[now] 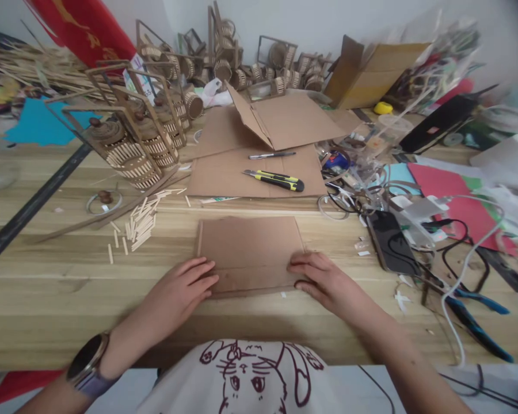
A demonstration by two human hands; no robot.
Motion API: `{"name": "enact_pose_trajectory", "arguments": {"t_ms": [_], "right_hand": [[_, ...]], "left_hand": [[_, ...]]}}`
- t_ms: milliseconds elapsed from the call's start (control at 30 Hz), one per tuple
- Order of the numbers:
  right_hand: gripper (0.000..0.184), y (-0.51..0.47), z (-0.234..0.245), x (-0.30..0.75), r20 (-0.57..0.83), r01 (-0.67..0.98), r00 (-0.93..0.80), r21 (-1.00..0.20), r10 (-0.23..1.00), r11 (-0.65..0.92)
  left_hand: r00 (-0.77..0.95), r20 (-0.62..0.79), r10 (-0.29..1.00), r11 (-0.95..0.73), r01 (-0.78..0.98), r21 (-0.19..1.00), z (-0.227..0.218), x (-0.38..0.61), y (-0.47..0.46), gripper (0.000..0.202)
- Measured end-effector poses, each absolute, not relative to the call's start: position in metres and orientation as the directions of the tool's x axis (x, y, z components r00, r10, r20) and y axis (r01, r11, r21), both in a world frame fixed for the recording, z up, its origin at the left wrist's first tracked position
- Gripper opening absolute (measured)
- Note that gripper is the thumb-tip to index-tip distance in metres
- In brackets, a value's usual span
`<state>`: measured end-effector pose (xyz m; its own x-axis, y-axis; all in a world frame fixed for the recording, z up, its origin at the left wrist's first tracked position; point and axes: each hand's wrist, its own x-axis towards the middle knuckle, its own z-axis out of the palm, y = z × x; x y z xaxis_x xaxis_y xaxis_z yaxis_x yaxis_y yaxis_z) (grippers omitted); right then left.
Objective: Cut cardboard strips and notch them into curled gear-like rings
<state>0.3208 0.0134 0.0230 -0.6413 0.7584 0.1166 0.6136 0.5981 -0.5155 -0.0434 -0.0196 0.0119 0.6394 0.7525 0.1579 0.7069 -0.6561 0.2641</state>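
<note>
A small brown cardboard sheet (249, 247) lies flat on the wooden table (47, 287) right in front of me. My left hand (175, 294) rests on its near left corner, fingers stretched forward and flat. My right hand (323, 279) presses its near right edge, fingers extended toward the left and lying together on the board. Neither hand grips anything. A watch sits on my left wrist.
Behind the sheet lie larger cardboard pieces (259, 167) with a yellow-black utility knife (274, 180) and a pen (271, 155). Small wooden sticks (141, 221) and slatted wooden lanterns (129, 152) stand left. A phone (388, 240), cables, blue pliers (479, 316) and coloured paper crowd the right.
</note>
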Motion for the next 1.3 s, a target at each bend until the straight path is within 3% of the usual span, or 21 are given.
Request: {"name": "enact_pose_trajectory", "arguments": {"t_ms": [200,467,667,1300], "right_hand": [[0.027,0.016,0.009,0.329,0.153,0.606,-0.632,-0.513,0.76,0.608],[0.03,0.041,0.0,0.338,0.171,0.627,-0.621,-0.478,0.765,0.615],[0.033,0.042,-0.001,0.347,0.21,0.621,-0.638,-0.428,0.741,0.657],[0.034,0.035,0.009,0.361,0.155,0.72,-0.558,-0.398,0.815,0.569]], "left_hand": [[0.646,0.037,0.762,-0.618,0.708,0.342,0.014,-0.054,-0.015,0.038],[0.635,0.061,0.77,-0.604,0.696,0.387,0.008,-0.045,0.009,0.037],[0.648,-0.007,0.762,-0.572,0.677,0.462,0.019,-0.058,0.009,0.037],[0.624,0.109,0.773,-0.604,0.673,0.427,0.0,-0.068,0.0,0.039]]}}
